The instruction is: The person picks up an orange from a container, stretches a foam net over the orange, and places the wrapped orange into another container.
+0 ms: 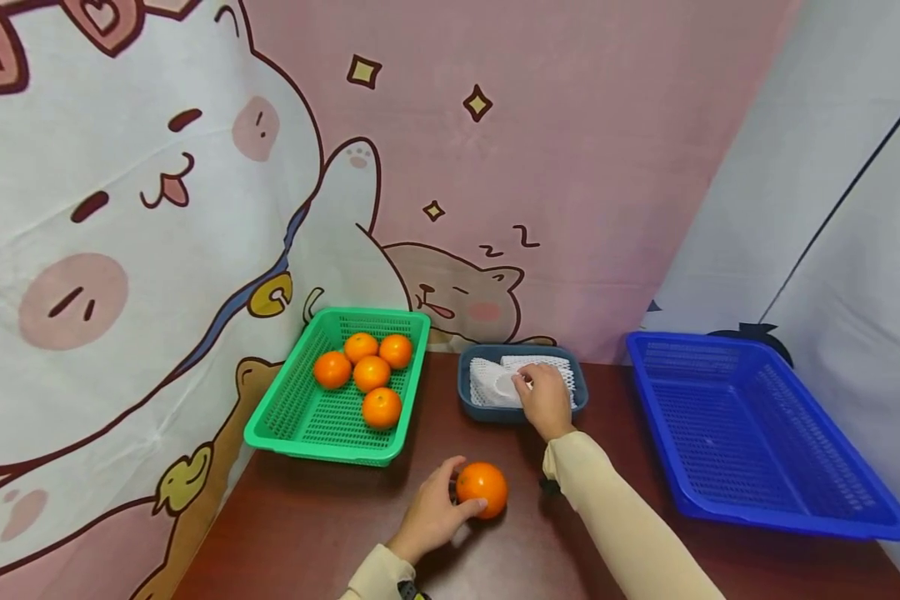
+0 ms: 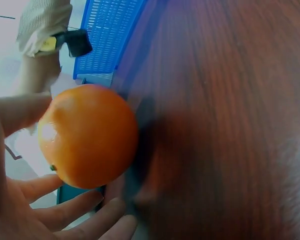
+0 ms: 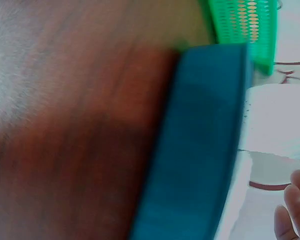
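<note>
A bare orange (image 1: 482, 490) is held in my left hand (image 1: 437, 510) above the front of the table, its thumb on the near side and fingers behind. The left wrist view shows that orange (image 2: 89, 136) between the thumb and the spread fingers. My right hand (image 1: 547, 402) is over a small dark blue-grey basket (image 1: 495, 413) and pinches the edge of a white foam net sleeve (image 1: 487, 379). In the right wrist view, the white sleeve (image 3: 280, 120) rises past the basket's rim, and the right fingers (image 3: 295, 200) show only partly at the edge.
Left of the small basket stands a green basket (image 1: 311, 451) with several oranges (image 1: 372, 374) in it. A large blue basket (image 1: 727, 433) stands on the right. Behind the brown table (image 1: 292, 517) hangs a printed cloth (image 1: 570, 167). More foam netting (image 1: 562, 367) lies in the small basket.
</note>
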A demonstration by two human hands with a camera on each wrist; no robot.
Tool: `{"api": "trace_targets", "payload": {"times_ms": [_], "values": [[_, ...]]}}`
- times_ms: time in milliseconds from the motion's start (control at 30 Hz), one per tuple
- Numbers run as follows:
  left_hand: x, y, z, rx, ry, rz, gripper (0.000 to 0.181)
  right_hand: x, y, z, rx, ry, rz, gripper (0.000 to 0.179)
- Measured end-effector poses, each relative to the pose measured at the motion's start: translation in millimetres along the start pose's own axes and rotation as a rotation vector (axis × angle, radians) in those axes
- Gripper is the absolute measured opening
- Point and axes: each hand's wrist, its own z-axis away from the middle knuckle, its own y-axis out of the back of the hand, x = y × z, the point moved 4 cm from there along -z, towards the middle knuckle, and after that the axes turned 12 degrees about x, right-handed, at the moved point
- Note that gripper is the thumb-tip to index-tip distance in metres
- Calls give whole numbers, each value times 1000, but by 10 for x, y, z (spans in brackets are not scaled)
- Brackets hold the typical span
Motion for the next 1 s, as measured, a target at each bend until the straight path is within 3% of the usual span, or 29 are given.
{"api": "trace_targets", "payload": {"times_ms": [167, 333, 433, 500, 567, 700, 800, 1000], "values": [[143, 137, -72, 88, -77, -16, 71, -162, 228, -37, 41, 4, -3, 14], [522, 336, -268, 247, -291, -8, 58, -392, 489, 6, 81, 77, -7, 15], [789, 410, -391, 292, -427, -14, 44, -521, 602, 70, 102, 137, -17, 17], [916, 414, -460, 295, -476, -38, 34, -592, 653, 117, 105, 172, -26, 17], [998, 392, -512, 281, -484, -68, 27, -650, 692, 160, 104, 194, -34, 17], [1048, 325, -581, 266, -411, -118, 23, -730, 746, 232, 90, 222, -66, 19], [1046, 295, -604, 303, -360, -145, 24, -764, 781, 269, 85, 246, -104, 21], [1004, 290, -624, 376, -329, -148, 15, -746, 843, 317, 46, 245, -203, 24]]}}
